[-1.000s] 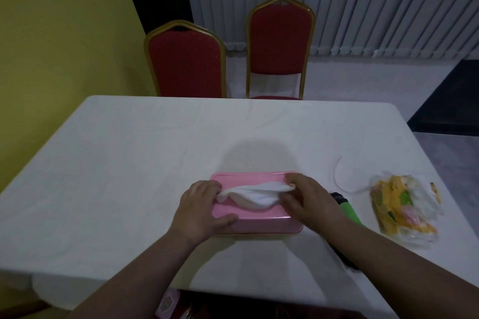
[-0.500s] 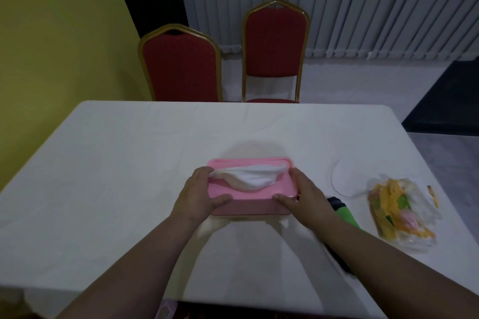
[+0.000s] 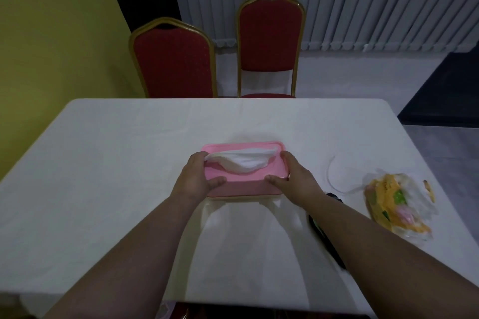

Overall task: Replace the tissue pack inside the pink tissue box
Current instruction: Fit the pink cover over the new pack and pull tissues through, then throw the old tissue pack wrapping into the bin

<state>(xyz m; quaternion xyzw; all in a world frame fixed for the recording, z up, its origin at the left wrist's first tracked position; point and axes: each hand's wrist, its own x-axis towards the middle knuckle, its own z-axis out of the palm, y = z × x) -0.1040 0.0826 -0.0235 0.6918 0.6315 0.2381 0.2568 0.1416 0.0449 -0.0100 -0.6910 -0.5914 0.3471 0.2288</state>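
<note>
The pink tissue box sits on the white table, held between both hands at its short ends. The left hand grasps the left end, fingers curled over the lid's far edge and thumb laid on the near front. The right hand grasps the right end in the same way, its thumb on the near right corner of the lid. A white tissue spills out of the lid's slot, spread between the two hands.

A second ago the right hand's fingers lay on the tissue at the slot; now they are off it and on the box's end. The box also lies farther from the person than before. The crumpled empty wrapper rests well to the right, apart from the box.
</note>
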